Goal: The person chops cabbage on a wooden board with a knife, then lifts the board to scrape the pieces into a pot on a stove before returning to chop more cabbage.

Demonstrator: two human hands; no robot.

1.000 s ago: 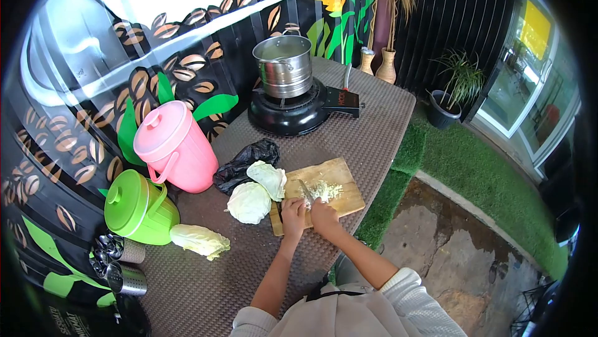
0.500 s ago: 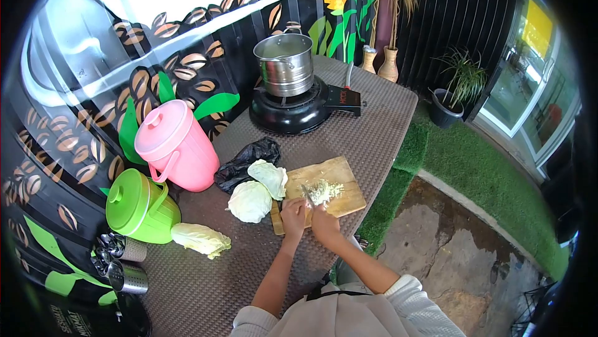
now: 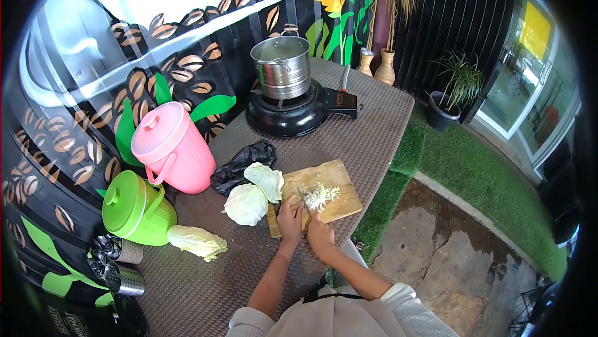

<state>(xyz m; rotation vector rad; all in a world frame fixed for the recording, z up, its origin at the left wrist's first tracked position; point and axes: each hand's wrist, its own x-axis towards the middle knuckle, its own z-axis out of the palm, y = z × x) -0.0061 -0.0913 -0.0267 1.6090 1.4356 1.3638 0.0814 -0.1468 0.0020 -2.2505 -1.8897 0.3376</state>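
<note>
Counts: 3 cabbage pieces (image 3: 246,204) left of centre, 1 chopped pile (image 3: 321,195) on cutting board (image 3: 339,178) mid-frame; right hand (image 3: 319,235) closed on knife (image 3: 303,200), left hand (image 3: 289,215) curled on board; 2 lidded bins (image 3: 167,147) at left, contents hidden

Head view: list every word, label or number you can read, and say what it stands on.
Stove: red lettering on its black front tab, too blurred to read.
Banner, lower left: white letters, too small and warped to read.
No other text shows.
</note>
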